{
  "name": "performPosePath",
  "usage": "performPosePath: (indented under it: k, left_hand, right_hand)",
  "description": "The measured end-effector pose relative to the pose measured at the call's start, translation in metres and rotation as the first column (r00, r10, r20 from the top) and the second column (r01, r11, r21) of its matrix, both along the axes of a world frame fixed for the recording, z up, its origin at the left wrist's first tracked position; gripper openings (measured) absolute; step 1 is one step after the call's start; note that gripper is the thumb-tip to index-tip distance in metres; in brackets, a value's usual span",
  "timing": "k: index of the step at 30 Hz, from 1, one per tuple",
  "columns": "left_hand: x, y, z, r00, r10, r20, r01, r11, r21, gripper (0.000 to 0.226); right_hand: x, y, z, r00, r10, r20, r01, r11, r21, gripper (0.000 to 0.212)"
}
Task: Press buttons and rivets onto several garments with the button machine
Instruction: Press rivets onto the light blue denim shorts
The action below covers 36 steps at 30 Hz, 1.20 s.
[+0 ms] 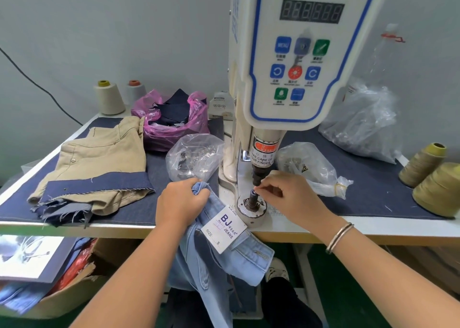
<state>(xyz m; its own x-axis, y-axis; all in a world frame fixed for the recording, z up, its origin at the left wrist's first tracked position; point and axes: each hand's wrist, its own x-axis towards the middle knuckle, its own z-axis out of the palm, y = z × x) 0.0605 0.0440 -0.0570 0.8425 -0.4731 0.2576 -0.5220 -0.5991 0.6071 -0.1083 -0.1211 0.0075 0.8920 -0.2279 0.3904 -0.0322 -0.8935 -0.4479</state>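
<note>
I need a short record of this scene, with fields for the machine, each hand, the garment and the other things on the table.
machine: button machine, display blank
left hand: grips light blue jeans
right hand: pinches a small part at lower die
label: BJ Jeans tag, size S
table: khaki shorts, pink bag, thread cones

bare forearms (pixel 139 265), silver bangles (pixel 339 238) (right wrist)

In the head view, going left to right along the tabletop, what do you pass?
Folded khaki shorts → pink bag of dark fabric scraps → clear bag of hardware → button machine → second clear bag → olive thread cones.
</note>
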Motion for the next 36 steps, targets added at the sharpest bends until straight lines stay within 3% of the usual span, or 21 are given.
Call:
performPosePath:
  k: [11, 14, 17, 19, 21, 23, 27, 30, 32, 36]
  left_hand:
    - [0.000, 0.000, 0.001, 1.000, -0.006, 0.014, 0.006, 1.000, 0.008, 0.033]
    - [-0.003, 0.001, 0.004, 0.998, -0.042, 0.042, 0.044, 0.998, -0.037, 0.029]
    - [-0.010, 0.009, 0.009, 0.983, -0.160, 0.091, 0.176, 0.961, -0.215, 0.025]
    - [-0.017, 0.018, 0.019, 0.955, -0.295, 0.014, 0.280, 0.889, -0.363, 0.020]
    - [-0.024, 0.023, 0.032, 0.874, -0.476, -0.099, 0.397, 0.817, -0.417, 0.012]
    - [-0.033, 0.025, 0.045, 0.768, -0.621, -0.157, 0.515, 0.743, -0.427, 0.020]
    - [-0.043, 0.021, 0.067, 0.621, -0.736, -0.268, 0.481, 0.629, -0.611, 0.022]
    - [-0.047, 0.013, 0.077, 0.525, -0.762, -0.380, 0.351, 0.600, -0.719, 0.003]
    - [-0.046, 0.007, 0.077, 0.528, -0.730, -0.433, 0.275, 0.630, -0.727, 0.016]
    - [-0.038, -0.001, 0.072, 0.573, -0.612, -0.545, 0.259, 0.767, -0.588, 0.017]
  right_hand:
    - [-0.002, -0.001, -0.006, 1.000, -0.013, -0.006, 0.013, 0.999, 0.043, 0.015]
    - [-0.010, 0.001, -0.011, 0.989, -0.092, 0.120, 0.075, 0.987, 0.139, 0.014]
    - [-0.024, 0.014, -0.017, 0.963, -0.126, 0.238, 0.061, 0.963, 0.261, 0.013]
    - [-0.030, 0.029, -0.023, 0.976, -0.053, 0.212, 0.005, 0.975, 0.223, 0.017]
    - [-0.033, 0.042, -0.030, 0.989, 0.026, 0.145, -0.047, 0.988, 0.146, 0.026]
    - [-0.036, 0.052, -0.035, 0.998, 0.049, 0.049, -0.060, 0.968, 0.244, 0.038]
    - [-0.041, 0.061, -0.041, 0.982, 0.097, -0.164, 0.018, 0.809, 0.587, 0.059]
    - [-0.044, 0.050, -0.030, 0.976, 0.108, -0.190, 0.049, 0.740, 0.670, 0.031]
    - [-0.048, 0.039, -0.023, 0.968, 0.128, -0.216, 0.084, 0.643, 0.761, 0.017]
    - [-0.055, 0.026, -0.020, 0.956, 0.201, -0.212, 0.124, 0.378, 0.917, 0.020]
